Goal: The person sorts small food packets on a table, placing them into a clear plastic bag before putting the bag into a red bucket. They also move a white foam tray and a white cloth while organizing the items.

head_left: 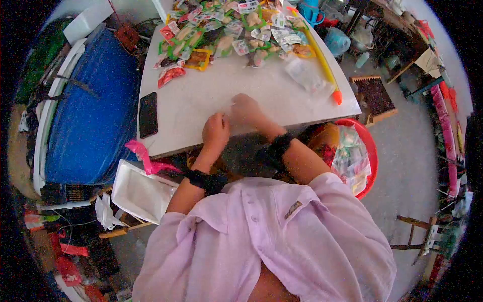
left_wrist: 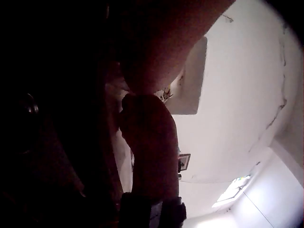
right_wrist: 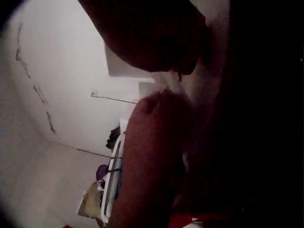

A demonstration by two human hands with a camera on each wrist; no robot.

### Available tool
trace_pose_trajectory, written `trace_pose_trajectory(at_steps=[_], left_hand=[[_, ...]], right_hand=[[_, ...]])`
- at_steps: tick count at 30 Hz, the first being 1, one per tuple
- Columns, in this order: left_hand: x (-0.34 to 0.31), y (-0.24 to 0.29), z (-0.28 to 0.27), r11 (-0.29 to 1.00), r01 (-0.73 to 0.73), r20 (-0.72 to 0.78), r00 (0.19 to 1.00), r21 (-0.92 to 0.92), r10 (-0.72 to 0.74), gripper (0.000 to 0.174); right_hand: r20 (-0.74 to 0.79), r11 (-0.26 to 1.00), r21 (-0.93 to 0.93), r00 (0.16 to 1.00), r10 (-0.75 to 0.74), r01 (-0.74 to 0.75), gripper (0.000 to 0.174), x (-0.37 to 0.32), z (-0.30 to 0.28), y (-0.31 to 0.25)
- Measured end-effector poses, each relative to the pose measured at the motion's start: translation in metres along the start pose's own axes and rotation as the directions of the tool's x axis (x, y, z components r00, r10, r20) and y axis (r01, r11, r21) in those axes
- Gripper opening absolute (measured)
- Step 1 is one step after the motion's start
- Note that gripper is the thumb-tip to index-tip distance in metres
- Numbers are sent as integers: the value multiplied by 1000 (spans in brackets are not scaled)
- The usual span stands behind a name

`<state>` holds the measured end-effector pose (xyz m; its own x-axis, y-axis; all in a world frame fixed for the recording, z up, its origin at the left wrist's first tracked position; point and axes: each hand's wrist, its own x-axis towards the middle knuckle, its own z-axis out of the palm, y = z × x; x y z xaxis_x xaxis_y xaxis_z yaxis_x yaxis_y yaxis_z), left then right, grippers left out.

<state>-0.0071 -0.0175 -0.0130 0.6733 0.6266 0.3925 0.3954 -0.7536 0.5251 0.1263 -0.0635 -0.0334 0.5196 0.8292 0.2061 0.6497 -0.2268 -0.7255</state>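
Both hands are over the near part of the white table [head_left: 191,108]. My left hand [head_left: 216,133] is close to the front edge, its fingers curled and its thumb side up. A little farther in and to the right, my right hand [head_left: 247,109] is blurred, with its fingers bent inward. No object shows in either hand. The left wrist view is dark, with the left hand [left_wrist: 147,123] as a rounded fist close below the other arm. Folded fingers also show on the right hand [right_wrist: 159,114] in the right wrist view.
Small food packets [head_left: 226,35] pile up at the table's far side. A black phone [head_left: 148,115] lies at the left edge, a clear plastic bag [head_left: 307,75] and yellow stick [head_left: 322,58] at the right. Below are a red basin [head_left: 373,156] of packets and a white foam box [head_left: 138,191].
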Motion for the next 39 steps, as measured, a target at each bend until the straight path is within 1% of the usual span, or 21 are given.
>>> trace_pose_trajectory(at_steps=[2, 3, 5, 7, 9, 10, 12, 14, 16, 19, 23, 24, 25, 26, 27, 29, 32, 34, 36, 38, 39], left_hand=[[-2, 4, -5, 998, -3, 50, 999, 56, 1, 15], [-2, 8, -10, 997, -5, 81, 997, 71, 0, 14], [-2, 9, -9, 996, -27, 105, 994, 85, 18, 15], [-3, 0, -2, 993, -72, 88, 994, 93, 64, 19], [-4, -5, 1, 991, -99, 63, 994, 88, 94, 19], [-4, -6, 2, 990, -114, 49, 993, 86, 110, 19], [-2, 1, -3, 994, -51, 112, 993, 101, 40, 19], [0, 3, -3, 993, -56, 64, 997, 104, 49, 15], [1, -4, 5, 987, -129, -97, 986, 99, 138, 10], [11, -11, -9, 939, -220, -113, 960, 265, 257, 7], [21, -3, -32, 914, -111, 62, 994, 390, 94, 6], [21, -2, -31, 918, -81, 92, 995, 387, 49, 6], [22, -2, -29, 921, -52, 123, 992, 385, 5, 6], [23, -2, -26, 929, -40, 133, 991, 367, -10, 6], [23, -4, -21, 937, -28, 145, 989, 348, -24, 6], [23, -5, -12, 956, -15, 146, 989, 293, -29, 7], [26, -7, -3, 977, -1, 131, 991, 213, -28, 10], [29, -5, 1, 980, 30, 150, 987, 195, -60, 12], [30, 1, 1, 984, 72, 140, 986, 164, -95, 12], [32, 5, -1, 982, 113, 176, 974, 155, -140, 17], [34, 7, -2, 977, 133, 216, 962, 164, -167, 22]], right_hand=[[108, 1000, -9, 994, -6, 7, 27, 4, -16, 6], [84, 920, 355, 986, 142, -163, 25, 6, -30, 2], [197, 337, 876, 895, 401, -344, 21, 9, -58, -3], [-112, 746, 661, 972, 209, -84, 19, 46, -39, 76], [-178, 698, 716, 963, 201, -13, 21, 60, -41, 82], [-89, 450, 890, 944, 319, -68, 25, 67, -44, 86], [19, 303, 936, 881, 472, -182, 28, 77, -58, 66], [-45, 538, 765, 803, 595, -355, 23, 87, -63, 50], [10, 514, 778, 825, 565, -361, 18, 98, -64, 54], [4, 508, 793, 835, 550, -338, 12, 100, -62, 51], [19, 339, 918, 878, 478, -204, 13, 56, -68, 19], [-142, 748, 642, 932, 335, -171, 12, 40, -71, 15], [-213, 974, 212, 969, 127, -81, 11, 24, -76, 12], [-178, 963, -266, 979, -95, 45, 12, 11, -80, 14], [-215, 998, 7, 974, -65, 68, 12, 1, -81, 24], [-234, 872, 488, 968, 86, 41, 12, -19, -80, 37], [-69, 415, 895, 867, 493, -165, 11, -50, -98, 3], [-202, 693, 713, 918, 343, -102, 10, -67, -101, 7], [-180, 722, 682, 929, 324, -119, 10, -77, -105, 1], [-19, 519, 820, 895, 446, -241, 10, -82, -108, -12], [19, 528, 802, 894, 447, -280, 10, -84, -108, -15]])
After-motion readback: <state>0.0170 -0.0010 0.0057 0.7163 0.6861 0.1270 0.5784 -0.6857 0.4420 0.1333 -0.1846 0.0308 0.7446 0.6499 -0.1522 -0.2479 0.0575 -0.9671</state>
